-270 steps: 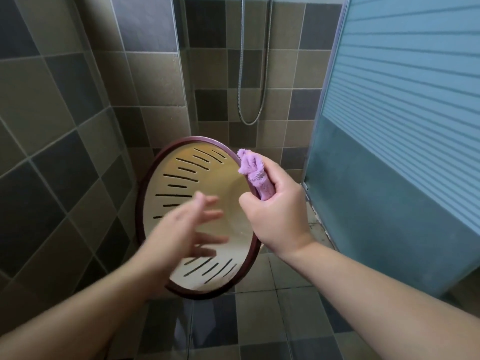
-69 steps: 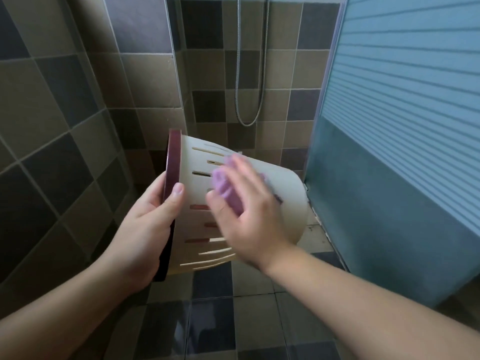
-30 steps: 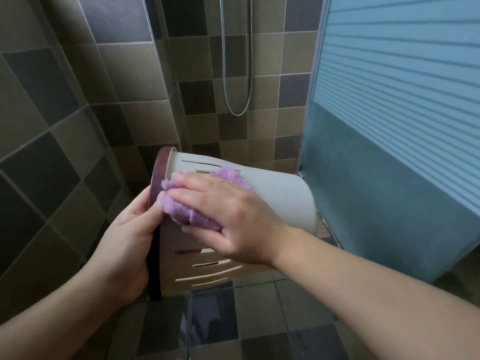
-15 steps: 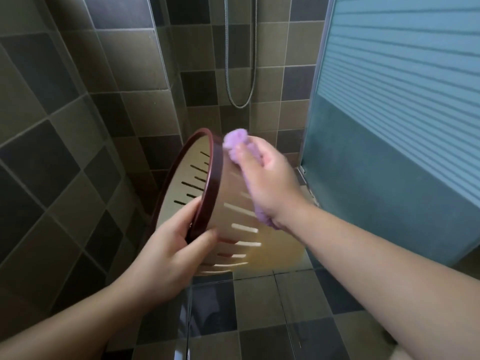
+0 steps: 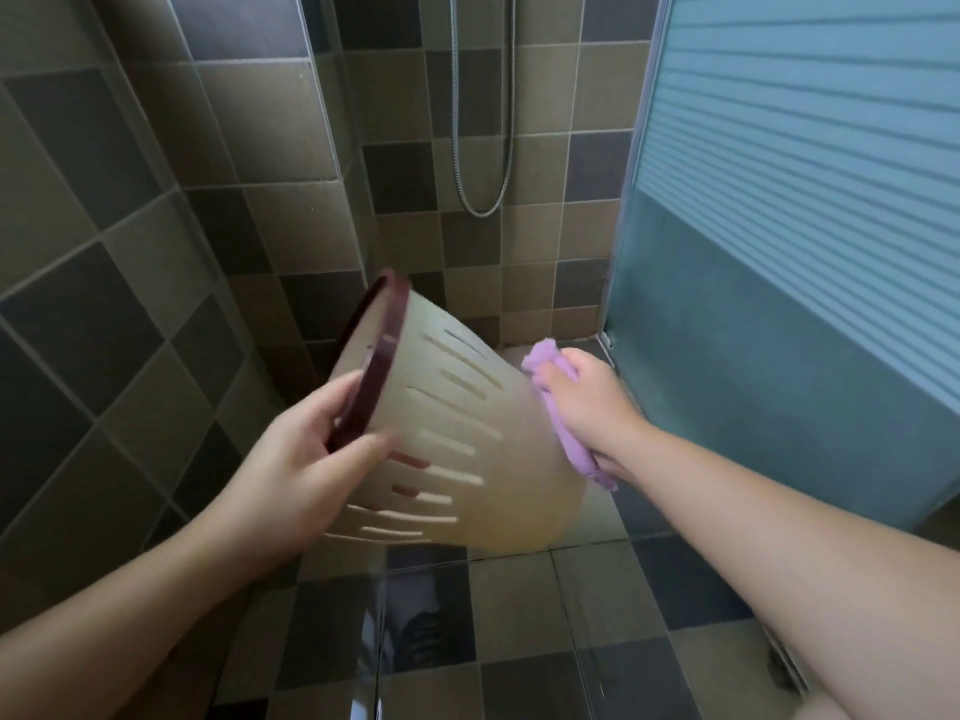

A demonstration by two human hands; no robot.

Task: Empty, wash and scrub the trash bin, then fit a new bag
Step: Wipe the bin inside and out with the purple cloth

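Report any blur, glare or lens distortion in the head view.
Head view: motion blur smears the left hand and the bin; the right hand with the cloth is slightly soft; glare streaks the wet floor tiles; wide-angle bending curves the wall tiles and door frame.

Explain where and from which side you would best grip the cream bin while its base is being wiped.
Probably the dark rim, taken from its open left end, as the left hand does. The bin lies tilted, its base toward the right hand holding the purple cloth; the rim offers a firm edge.
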